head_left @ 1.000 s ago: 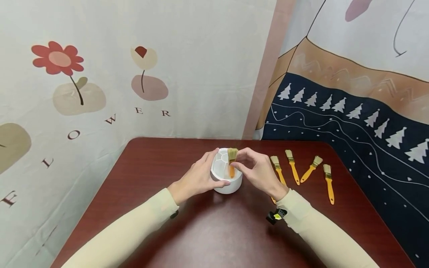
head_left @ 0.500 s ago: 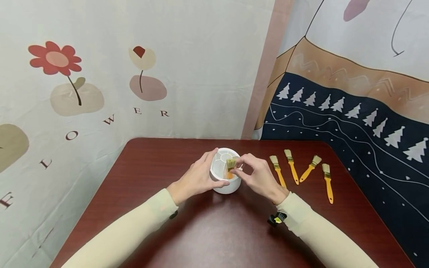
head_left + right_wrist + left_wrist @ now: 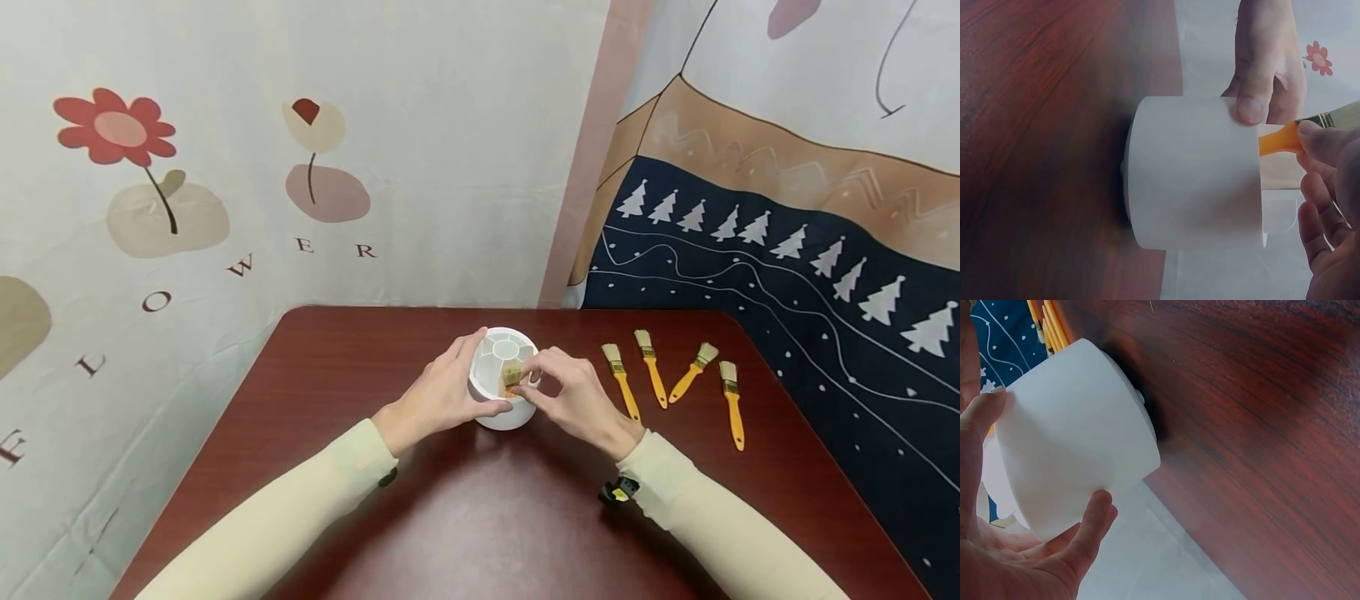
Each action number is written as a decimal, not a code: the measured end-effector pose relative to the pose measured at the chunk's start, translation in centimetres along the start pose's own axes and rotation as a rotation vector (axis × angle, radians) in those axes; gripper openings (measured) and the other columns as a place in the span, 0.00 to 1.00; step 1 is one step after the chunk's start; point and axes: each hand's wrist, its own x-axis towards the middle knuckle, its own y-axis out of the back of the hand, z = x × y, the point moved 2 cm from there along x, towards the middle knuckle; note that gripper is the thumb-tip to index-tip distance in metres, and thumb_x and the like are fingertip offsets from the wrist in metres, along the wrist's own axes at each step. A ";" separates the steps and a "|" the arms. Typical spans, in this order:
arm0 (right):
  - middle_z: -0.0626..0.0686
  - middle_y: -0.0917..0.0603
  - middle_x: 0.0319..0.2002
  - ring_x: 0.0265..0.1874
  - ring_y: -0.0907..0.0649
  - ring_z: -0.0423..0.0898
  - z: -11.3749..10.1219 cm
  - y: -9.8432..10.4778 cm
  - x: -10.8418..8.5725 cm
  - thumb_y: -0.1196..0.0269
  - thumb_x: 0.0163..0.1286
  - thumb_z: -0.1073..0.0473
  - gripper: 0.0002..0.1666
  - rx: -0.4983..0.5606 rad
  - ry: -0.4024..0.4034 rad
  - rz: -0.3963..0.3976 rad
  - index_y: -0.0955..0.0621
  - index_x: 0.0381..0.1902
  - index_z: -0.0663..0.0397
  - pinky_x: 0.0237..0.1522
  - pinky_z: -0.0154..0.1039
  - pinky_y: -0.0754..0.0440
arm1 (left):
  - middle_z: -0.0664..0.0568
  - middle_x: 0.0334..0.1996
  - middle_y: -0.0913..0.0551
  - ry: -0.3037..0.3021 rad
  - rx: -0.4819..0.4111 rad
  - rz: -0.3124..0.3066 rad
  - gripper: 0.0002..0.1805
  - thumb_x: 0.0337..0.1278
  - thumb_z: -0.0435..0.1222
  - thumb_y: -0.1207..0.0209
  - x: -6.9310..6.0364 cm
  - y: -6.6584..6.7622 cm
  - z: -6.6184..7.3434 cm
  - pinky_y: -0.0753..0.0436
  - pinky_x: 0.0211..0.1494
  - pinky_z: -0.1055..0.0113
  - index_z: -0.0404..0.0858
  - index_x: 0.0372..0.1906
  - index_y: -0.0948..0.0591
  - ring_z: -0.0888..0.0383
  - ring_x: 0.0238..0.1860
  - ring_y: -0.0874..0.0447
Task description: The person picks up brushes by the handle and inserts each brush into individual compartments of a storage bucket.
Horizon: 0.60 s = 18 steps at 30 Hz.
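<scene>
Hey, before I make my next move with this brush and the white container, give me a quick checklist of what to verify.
1. Left hand steadying the white container: ok, it grips the sides.
2. Right hand controlling the brush: ok, it pinches it.
3. Brush right way round: ok, handle down in the container, bristles up.
4. Handle touching the container's bottom: cannot tell, the inside is hidden.
5. Container sitting flat on the table: cannot tell, the underside is not clear.
6. Other brushes put away: not ok, four other brushes lie on the table to your right.
</scene>
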 end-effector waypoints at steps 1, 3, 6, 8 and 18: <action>0.47 0.07 0.41 0.41 0.12 0.43 -0.1 0.0 0.0 0.12 0.65 0.66 0.18 -0.006 0.010 0.002 0.08 0.49 0.48 0.44 0.36 0.09 | 0.39 0.84 0.24 0.001 0.000 0.000 0.69 0.59 0.60 0.15 0.0 0.0 0.0 0.09 0.73 0.40 0.38 0.94 0.41 0.35 0.68 0.09; 0.45 0.07 0.40 0.41 0.12 0.42 -0.2 -0.1 -0.1 0.12 0.65 0.64 0.18 -0.023 0.023 0.005 0.08 0.48 0.45 0.45 0.36 0.14 | 0.39 0.84 0.24 0.005 -0.001 -0.005 0.69 0.59 0.60 0.15 0.1 0.0 0.0 0.10 0.73 0.40 0.39 0.95 0.42 0.35 0.69 0.10; 0.42 0.07 0.40 0.42 0.12 0.41 -0.5 -0.2 -0.3 0.11 0.65 0.62 0.19 -0.046 0.027 0.006 0.07 0.49 0.42 0.45 0.38 0.26 | 0.39 0.84 0.24 0.007 -0.002 -0.005 0.69 0.59 0.60 0.15 0.1 0.0 -0.1 0.10 0.73 0.40 0.39 0.95 0.42 0.35 0.70 0.10; 0.41 0.07 0.41 0.44 0.12 0.41 -0.6 -0.2 -0.4 0.11 0.64 0.61 0.20 -0.053 0.019 0.001 0.07 0.49 0.40 0.45 0.39 0.31 | 0.39 0.84 0.24 0.007 -0.003 -0.003 0.69 0.59 0.60 0.15 0.1 0.0 0.0 0.10 0.73 0.40 0.39 0.95 0.42 0.35 0.70 0.10; 0.45 0.06 0.44 0.42 0.10 0.50 -0.8 0.4 -0.5 0.11 0.65 0.60 0.22 0.000 0.028 -0.013 0.07 0.54 0.44 0.45 0.39 0.17 | 0.39 0.85 0.25 0.007 -0.020 -0.004 0.69 0.59 0.60 0.15 0.0 0.1 0.1 0.10 0.73 0.39 0.37 0.94 0.40 0.35 0.70 0.11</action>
